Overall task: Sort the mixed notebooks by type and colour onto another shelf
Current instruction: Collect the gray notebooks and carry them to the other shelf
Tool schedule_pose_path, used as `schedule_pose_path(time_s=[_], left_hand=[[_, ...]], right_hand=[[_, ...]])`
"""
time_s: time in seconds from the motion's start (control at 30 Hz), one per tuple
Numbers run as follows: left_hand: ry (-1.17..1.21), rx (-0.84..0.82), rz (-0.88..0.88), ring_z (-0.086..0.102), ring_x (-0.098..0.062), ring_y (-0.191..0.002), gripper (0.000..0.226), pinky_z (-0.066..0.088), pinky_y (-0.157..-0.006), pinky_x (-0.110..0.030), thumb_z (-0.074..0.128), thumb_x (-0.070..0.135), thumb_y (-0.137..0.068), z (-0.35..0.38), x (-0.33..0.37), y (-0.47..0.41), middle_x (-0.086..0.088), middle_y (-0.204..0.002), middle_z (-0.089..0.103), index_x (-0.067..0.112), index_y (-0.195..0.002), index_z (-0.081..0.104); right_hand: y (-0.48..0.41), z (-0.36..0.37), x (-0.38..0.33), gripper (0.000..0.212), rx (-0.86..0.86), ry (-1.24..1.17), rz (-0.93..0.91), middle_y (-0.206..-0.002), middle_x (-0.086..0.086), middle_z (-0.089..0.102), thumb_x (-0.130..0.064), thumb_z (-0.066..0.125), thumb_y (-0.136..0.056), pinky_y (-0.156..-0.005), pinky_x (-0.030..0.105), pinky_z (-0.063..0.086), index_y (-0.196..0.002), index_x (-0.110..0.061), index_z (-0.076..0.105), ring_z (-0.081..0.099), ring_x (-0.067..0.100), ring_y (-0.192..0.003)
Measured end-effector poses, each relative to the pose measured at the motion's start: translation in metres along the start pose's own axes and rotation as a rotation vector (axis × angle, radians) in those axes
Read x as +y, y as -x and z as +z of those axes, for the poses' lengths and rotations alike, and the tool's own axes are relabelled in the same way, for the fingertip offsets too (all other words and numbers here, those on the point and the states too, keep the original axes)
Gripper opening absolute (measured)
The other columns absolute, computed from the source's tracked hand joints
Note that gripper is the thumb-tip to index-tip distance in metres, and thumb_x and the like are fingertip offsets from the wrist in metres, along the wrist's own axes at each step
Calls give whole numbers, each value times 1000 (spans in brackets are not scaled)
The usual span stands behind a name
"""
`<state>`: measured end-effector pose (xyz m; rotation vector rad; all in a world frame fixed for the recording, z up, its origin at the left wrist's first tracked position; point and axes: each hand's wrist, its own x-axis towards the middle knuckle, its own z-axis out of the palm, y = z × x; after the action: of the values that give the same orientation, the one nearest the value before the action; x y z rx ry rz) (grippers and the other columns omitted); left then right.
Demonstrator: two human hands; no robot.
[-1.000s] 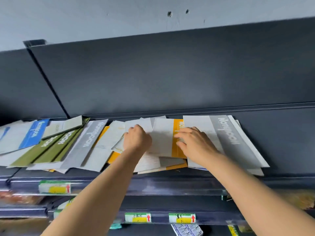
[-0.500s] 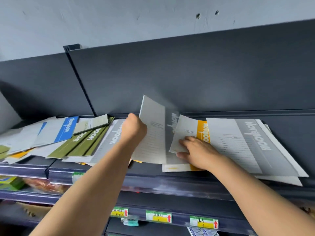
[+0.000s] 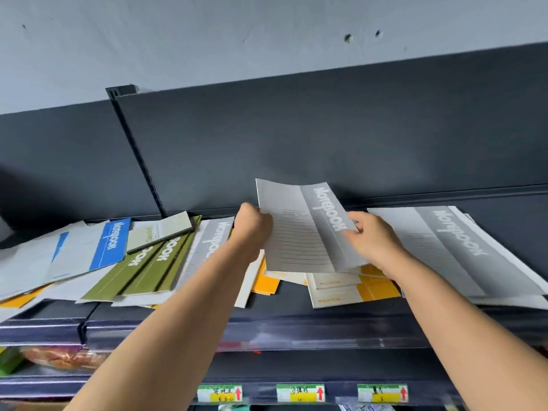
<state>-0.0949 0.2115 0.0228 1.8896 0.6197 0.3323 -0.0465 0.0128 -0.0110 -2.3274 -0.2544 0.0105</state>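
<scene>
Nearest: yellow-and-green paper price labels (image 3: 299,393) on the lower rail, not relevant. Above them is the dark grey metal shelf (image 3: 296,327). Its front edge is bare and the mixed pile lies behind it.

Change: a second ago both hands pressed flat on the pile mid-shelf. Half a second ago the left had tipped one notebook up while the right held down a yellow one. Now the thin grey-and-white soft-cover notebook (image 3: 299,232) is off the pile, in the air over the middle of the shelf, above the flat yellow-and-white paper notebooks (image 3: 353,289).

Left hand (image 3: 252,229): fingers curled round its left edge, tips hidden behind the cover. Right hand (image 3: 372,238): thumb and fingers pinch the right edge at the grey band.

Read: one grey item extracted from the mix, not yet placed. A matching fanned stack of large grey-and-white notebooks (image 3: 450,250) sits at the shelf's right end. Can't tell whether it goes there or to another shelf.

Held notebook: ruled lines on the white half, white "Notebook" lettering along the grey band. The cover bows slightly and looks floppy, so a two-hand hold makes sense.

Left end: olive-green card notebooks (image 3: 142,268) and a blue-and-white notebook (image 3: 109,244), overlapping and unsorted. Behind everything: dark grey back panel (image 3: 296,143).
</scene>
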Motion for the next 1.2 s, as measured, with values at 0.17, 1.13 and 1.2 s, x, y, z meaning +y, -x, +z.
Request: schedule_pose_path(time_s=[0.17, 1.13, 1.2], left_hand=[[17, -338, 92, 68, -26, -73, 18, 54, -48, -28, 52, -5, -85, 75, 26, 19, -10, -86, 70, 7, -79, 63], [-409, -390, 13, 60, -25, -77, 21, 55, -69, -32, 69, 19, -86, 219, 61, 67, -7, -82, 59, 5, -91, 55], [-599, -308, 118, 55, -24, -79, 21, 45, -64, -30, 64, 22, -86, 227, 63, 70, -6, -84, 56, 6, -99, 58]], right_hand=[[14, -56, 52, 48, 129, 234, 179, -149, 7, 41, -19, 45, -99, -100, 36, 41, -146, -16, 39, 44, 30, -131], [4, -148, 152, 56, -45, 546, 269, -129, 14, 47, -54, 47, -91, -89, 40, 42, -131, -15, 48, 42, 37, -119], [6, -155, 159, 51, -79, 522, 219, -127, 13, 53, -54, 48, -91, -84, 37, 40, -123, -16, 52, 44, 35, -116]])
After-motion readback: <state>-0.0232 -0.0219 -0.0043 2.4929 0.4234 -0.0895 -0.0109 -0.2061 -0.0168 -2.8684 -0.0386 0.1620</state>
